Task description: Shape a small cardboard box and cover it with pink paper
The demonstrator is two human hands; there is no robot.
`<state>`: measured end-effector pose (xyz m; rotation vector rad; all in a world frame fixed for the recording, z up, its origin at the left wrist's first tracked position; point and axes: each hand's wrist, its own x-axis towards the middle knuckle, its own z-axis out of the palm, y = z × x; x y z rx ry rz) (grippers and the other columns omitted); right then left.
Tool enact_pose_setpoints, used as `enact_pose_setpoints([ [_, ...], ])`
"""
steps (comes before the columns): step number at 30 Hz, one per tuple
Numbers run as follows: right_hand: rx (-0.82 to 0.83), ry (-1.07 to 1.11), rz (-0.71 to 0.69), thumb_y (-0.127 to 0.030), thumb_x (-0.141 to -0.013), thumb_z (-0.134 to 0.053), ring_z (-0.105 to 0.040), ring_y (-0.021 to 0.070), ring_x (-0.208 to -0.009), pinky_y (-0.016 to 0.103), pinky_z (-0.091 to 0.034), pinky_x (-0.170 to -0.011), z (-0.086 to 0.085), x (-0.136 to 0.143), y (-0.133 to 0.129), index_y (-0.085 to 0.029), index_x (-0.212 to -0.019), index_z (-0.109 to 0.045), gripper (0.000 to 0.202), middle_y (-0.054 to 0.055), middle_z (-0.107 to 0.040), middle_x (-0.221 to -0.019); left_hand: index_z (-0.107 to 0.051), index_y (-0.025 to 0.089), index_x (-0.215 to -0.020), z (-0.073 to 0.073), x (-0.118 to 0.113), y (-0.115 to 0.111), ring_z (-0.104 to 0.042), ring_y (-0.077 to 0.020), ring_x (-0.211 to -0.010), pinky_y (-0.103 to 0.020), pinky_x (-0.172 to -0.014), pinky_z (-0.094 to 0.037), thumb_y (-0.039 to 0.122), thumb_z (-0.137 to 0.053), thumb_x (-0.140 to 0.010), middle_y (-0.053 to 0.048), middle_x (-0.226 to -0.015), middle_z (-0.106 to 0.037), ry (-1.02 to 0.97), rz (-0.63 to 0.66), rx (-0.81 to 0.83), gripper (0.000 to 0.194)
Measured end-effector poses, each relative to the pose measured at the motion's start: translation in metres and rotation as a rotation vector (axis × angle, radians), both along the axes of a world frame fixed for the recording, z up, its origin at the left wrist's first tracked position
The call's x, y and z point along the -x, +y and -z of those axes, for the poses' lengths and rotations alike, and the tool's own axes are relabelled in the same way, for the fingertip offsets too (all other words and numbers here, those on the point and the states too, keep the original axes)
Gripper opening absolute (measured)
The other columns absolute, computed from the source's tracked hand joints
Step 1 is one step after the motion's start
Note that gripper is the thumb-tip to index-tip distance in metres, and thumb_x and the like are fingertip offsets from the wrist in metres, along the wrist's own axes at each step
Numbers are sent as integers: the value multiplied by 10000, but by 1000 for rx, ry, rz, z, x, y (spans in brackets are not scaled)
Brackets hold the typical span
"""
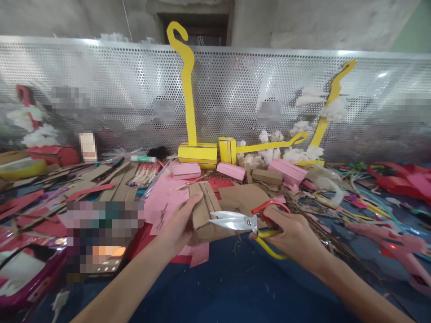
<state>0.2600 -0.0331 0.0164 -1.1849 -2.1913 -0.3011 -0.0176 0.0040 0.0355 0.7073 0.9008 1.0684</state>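
Note:
My left hand (183,220) is closed around a folded piece of brown cardboard (204,206), its thumb lying over the near face. In my right hand (289,231) is a pair of scissors (235,221) with one red and one yellow handle. The blades point left, slightly parted, and their tips overlap the right side of the folded cardboard in view. Whether the blades touch it I cannot tell. Behind the scissors lies a flat brown cardboard sheet (240,197). Pink paper (164,202) is spread beneath and to the left of my left hand.
Along the perforated metal panel (229,94) stand yellow hooked paper shapes (189,89) on box bases. Small pink boxes (186,170) lie before them. A pink glue gun (390,242) is at right, dry twigs (319,229) beside my right hand, and a phone (107,264) at left.

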Motion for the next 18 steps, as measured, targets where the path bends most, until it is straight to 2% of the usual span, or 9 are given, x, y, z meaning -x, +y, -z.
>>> enact_pose_setpoints([
  [3,-13,0,-1,-386,-856,-752,-477,122,-550,259,-302,-506,0,1,0,-234,-772,-515,294,-38,-565,-644,-673,127,-1277,0,0,0,-758,-303,-954,-382,-819,-616,434,-766,-842,-174,-1094,-784,-38,27,13,541],
  [7,9,0,-18,-341,-897,-705,-462,115,-537,253,-308,-508,-1,2,0,-232,-778,-510,254,-35,-576,-656,-672,134,-1290,2,2,1,-759,-319,-968,-397,-811,-622,444,-758,-844,-176,-1082,-787,-32,54,32,551],
  [13,36,-18,-38,-383,-942,-663,-455,113,-518,255,-321,-512,-4,5,-1,-222,-778,-525,268,-27,-586,-665,-667,149,-1290,8,6,6,-736,-300,-1051,-359,-822,-609,442,-755,-852,-168,-1184,-763,-17,74,-12,534],
  [18,26,-9,-73,-381,-941,-674,-508,125,-522,262,-333,-511,-8,9,-4,-220,-825,-585,218,-13,-629,-690,-684,155,-1271,3,11,6,-738,-303,-1029,-366,-811,-599,479,-774,-822,-165,-1176,-767,70,82,13,561],
])
